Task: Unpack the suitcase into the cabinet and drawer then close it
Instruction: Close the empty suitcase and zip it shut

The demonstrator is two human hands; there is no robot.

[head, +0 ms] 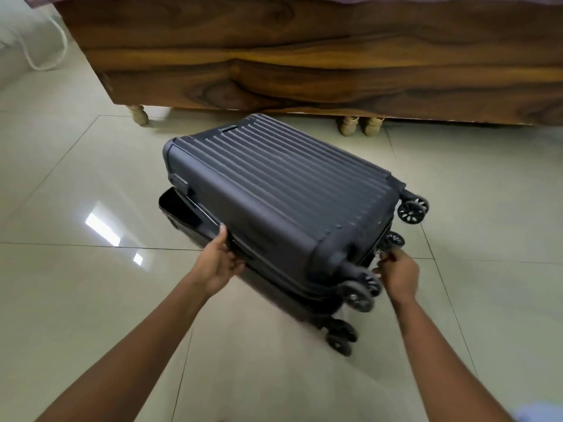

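Observation:
A dark grey ribbed hard-shell suitcase (280, 190) lies flat on the tiled floor, its lid slightly raised so a gap shows at the left front corner. My left hand (217, 264) grips the lid's front edge, thumb on top and fingers under the rim. My right hand (396, 274) is at the wheel end, fingers pinching something small at the seam between the two shells, likely the zipper pull. Several black wheels (412, 208) stick out on the right end. What is inside the case is hidden.
A wooden bed frame (304, 65) with turned legs (138, 114) stands just behind the suitcase. A white cable (45, 60) lies on the floor at far left. Glossy tiled floor (91, 300) surrounds the case.

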